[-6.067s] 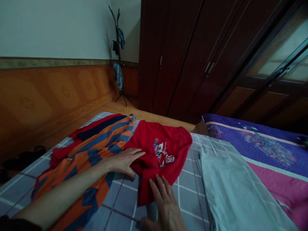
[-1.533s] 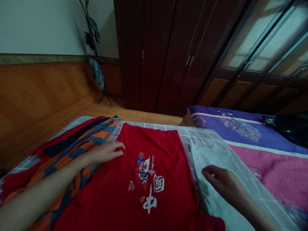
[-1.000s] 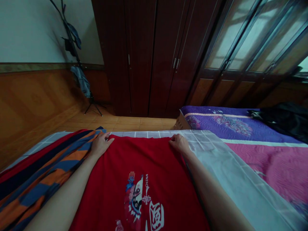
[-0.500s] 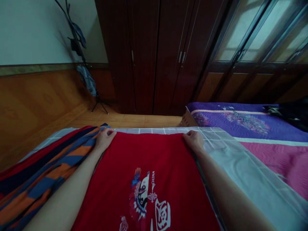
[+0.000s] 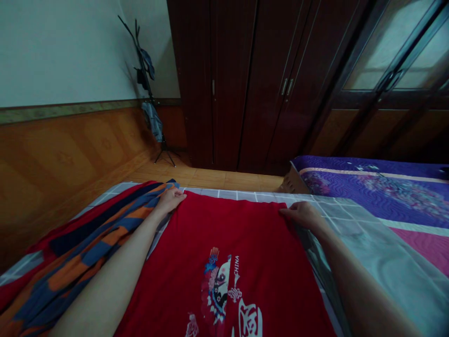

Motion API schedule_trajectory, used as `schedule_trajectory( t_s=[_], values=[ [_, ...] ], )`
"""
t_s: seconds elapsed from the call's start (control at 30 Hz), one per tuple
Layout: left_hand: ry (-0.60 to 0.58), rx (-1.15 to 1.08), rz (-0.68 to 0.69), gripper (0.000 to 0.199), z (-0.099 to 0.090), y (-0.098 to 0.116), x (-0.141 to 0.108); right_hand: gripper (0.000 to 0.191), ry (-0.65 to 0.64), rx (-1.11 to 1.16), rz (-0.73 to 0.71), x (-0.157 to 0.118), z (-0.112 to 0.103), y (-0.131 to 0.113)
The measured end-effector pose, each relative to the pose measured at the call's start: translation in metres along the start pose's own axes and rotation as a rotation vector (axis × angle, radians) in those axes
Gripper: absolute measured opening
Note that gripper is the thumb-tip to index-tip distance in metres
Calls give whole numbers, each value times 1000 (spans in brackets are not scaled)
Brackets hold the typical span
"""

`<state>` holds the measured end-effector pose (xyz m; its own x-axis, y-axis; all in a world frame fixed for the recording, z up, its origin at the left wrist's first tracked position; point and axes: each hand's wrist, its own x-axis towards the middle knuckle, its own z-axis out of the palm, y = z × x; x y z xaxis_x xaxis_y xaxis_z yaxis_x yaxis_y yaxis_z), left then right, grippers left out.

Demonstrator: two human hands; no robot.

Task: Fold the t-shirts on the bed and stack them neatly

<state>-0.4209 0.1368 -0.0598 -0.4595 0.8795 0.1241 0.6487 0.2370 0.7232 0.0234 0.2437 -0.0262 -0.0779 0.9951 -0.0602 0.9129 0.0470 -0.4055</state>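
Observation:
A red T-shirt [image 5: 259, 243] with a printed design and the word CHINA lies spread flat in front of me on a bed sheet. My left hand [image 5: 170, 200] pinches its far left corner. At the far right corner, the fingers of my right hand [image 5: 304, 215] are closed on the cloth. Both forearms run along the shirt's sides. The near part of the shirt passes out of the bottom of the view. Close beside my left arm lies a bunched orange and blue striped garment [image 5: 101, 245].
Under the shirt is a grey checked sheet [image 5: 336, 208]. To the right stands a second bed with a purple floral cover [image 5: 351, 173]. Beyond are a dark wardrobe [image 5: 224, 93], a coat rack [image 5: 149, 86] with hanging items, and a wooden floor [image 5: 210, 179].
The view has turned left, so everything sits further right. My right hand's wrist is raised a little more, and the shirt's far edge now slants slightly. Both hands keep their corners.

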Motion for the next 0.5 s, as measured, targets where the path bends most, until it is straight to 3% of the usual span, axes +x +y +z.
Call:
schedule_trajectory(
  t_s=[0.13,0.3,0.5],
  values=[
    [-20,-91,-24,19,4,-1,1,18,30,77,-5,6,5,2],
    [-3,-224,-61,21,1,5,-1,30,72,216,19,13,11,8],
    [-108,-331,-78,25,-11,15,-8,27,-12,302,-29,11,12,7]
  ],
)
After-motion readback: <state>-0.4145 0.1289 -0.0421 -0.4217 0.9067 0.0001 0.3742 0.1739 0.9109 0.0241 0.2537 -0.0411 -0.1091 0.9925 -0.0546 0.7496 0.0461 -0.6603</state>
